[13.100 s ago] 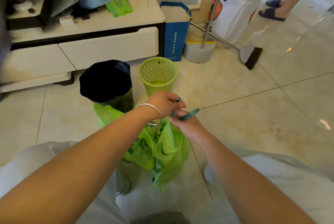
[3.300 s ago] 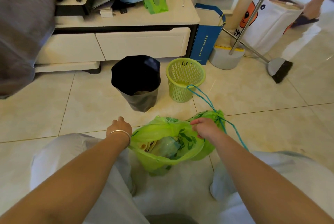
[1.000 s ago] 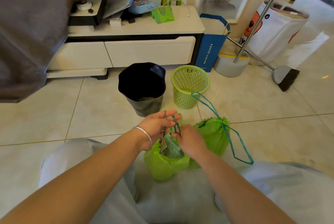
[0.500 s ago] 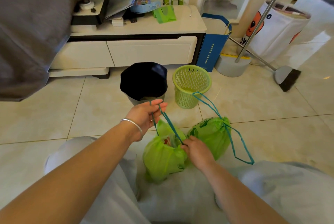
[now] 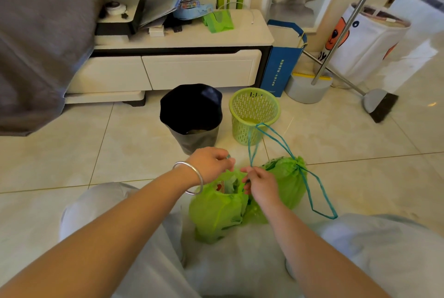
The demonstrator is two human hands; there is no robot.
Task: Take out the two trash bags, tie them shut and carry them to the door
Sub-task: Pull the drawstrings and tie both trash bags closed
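Note:
Two green trash bags stand on the tiled floor between my knees. The nearer bag has its mouth part open, with rubbish showing inside. The farther bag is cinched shut, and its teal drawstring loops loose on the floor and up toward the basket. My left hand, with a silver bangle on the wrist, pinches something at the nearer bag's rim. My right hand grips a teal string just beside it. Both hands hover close together over the open mouth.
A bin lined with a black bag and an unlined green basket stand just beyond the bags. Behind them is a low white cabinet. A blue paper bag, a broom with dustpan and a white hamper sit at the right.
My left hand has dropped from its raised pull back down to the nearer bag's rim. My right hand has lifted slightly toward it, so the hands are close together again.

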